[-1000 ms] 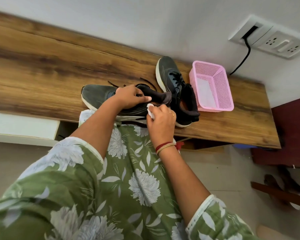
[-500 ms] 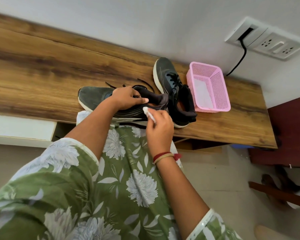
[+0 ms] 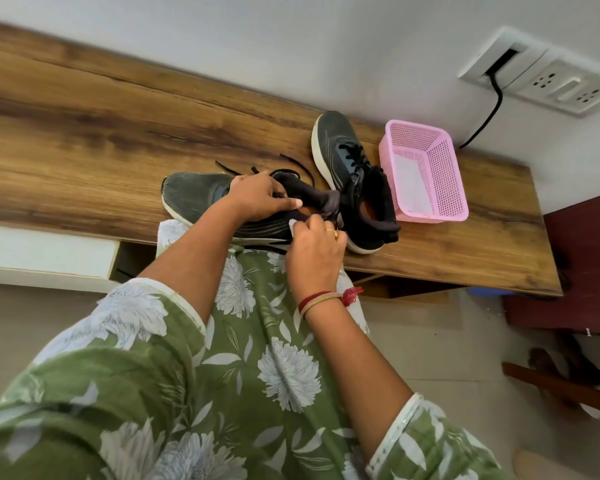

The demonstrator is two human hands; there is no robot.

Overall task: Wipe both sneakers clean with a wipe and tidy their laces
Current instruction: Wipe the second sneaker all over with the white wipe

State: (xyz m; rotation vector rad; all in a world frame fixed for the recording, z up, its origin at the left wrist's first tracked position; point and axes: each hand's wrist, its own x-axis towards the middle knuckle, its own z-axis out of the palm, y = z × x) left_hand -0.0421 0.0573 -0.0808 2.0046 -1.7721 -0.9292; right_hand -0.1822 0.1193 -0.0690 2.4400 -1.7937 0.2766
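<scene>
Two dark grey sneakers with white soles lie on the wooden desk [image 3: 84, 140]. The near sneaker [image 3: 191, 199] lies sideways, toe to the left, at the desk's front edge. My left hand [image 3: 257, 197] grips its upper around the tongue and laces. My right hand [image 3: 314, 251] pinches a small white wipe [image 3: 292, 226] against the sneaker's side near the heel. Loose black laces [image 3: 291, 164] trail behind the near shoe. The second sneaker [image 3: 347, 168] lies just to the right, toe pointing away, its laces threaded.
A pink plastic basket [image 3: 444, 157] stands right of the second sneaker, near the wall. A black cable [image 3: 489, 112] runs from the wall socket panel [image 3: 548, 77] down behind the desk. A dark red cabinet [image 3: 582, 265] stands at the right. My green floral clothing fills the foreground.
My right hand with the wipe slid left along the sneaker's side, then back right toward the heel. My left hand kept its grip on the upper.
</scene>
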